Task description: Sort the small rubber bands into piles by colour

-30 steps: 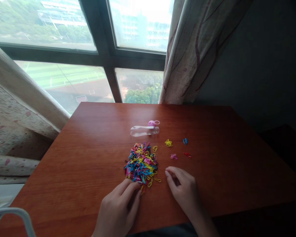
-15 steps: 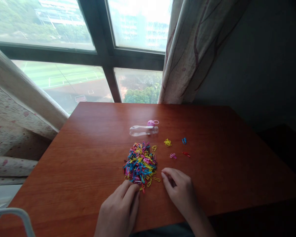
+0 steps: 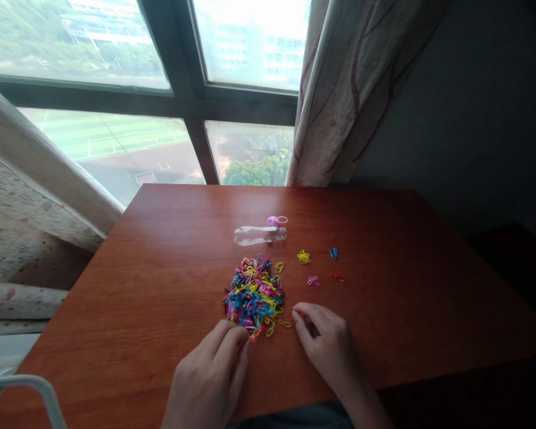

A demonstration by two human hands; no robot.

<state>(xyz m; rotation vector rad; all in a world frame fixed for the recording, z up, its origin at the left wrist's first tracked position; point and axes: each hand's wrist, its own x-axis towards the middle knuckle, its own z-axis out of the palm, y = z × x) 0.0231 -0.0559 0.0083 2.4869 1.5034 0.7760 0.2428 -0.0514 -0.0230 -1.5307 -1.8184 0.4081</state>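
A heap of small, pear-shaped safety pins point(image 3: 254, 295) in yellow, blue, pink, red and dark colours lies mid-table. At its near edge my left hand point(image 3: 212, 369) has its fingers bent together, the tips touching or just beside the lowest pins; whatever they pinch is hidden. To the right of the heap, my right hand point(image 3: 324, 339) rests on the table, thumb and forefinger closed with no pin showing between them. A loose yellow safety pin point(image 3: 284, 323) lies between that hand and the heap.
Beyond the heap lies a clear bottle point(image 3: 255, 236) on its side, with a pink cap point(image 3: 273, 221) behind it. Small separate groups of yellow pins point(image 3: 304, 257), blue pins point(image 3: 334, 254), pink pins point(image 3: 313, 280) and red pins point(image 3: 337, 277) sit to the right.
My left hand has shifted slightly left and away from the table surface's near pins. Red and yellow pins at the heap's near edge now sit closer in. My right hand stays put.
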